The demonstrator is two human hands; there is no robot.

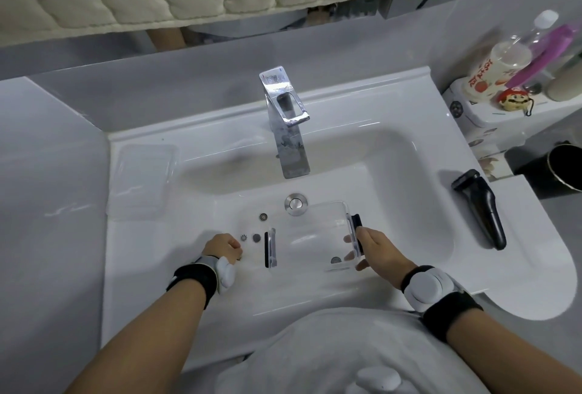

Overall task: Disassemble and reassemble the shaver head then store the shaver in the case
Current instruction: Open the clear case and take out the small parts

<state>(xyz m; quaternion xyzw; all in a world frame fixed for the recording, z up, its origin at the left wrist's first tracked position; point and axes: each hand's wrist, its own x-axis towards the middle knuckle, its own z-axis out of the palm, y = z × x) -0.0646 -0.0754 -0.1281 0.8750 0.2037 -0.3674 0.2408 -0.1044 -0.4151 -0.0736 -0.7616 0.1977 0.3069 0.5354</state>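
A clear plastic case (315, 233) with black latches lies open-side up on the white counter in front of the basin. My right hand (374, 250) grips its right edge by the black latch. One round shaver-head part (336, 259) lies inside the case near that hand. My left hand (223, 248) rests on the counter left of the case, fingers curled shut over something small that I cannot make out. Loose shaver-head parts lie beside it: a toothed cutter (243, 238), a dark disc (256, 238) and a ring (263, 216). The black shaver body (482, 208) lies on the counter at the right.
The chrome tap (285, 122) stands behind the basin (362, 157), with the drain button (296, 203) just behind the case. A clear lid (141, 179) lies at the left. Bottles and a figurine (516, 99) crowd the far right shelf.
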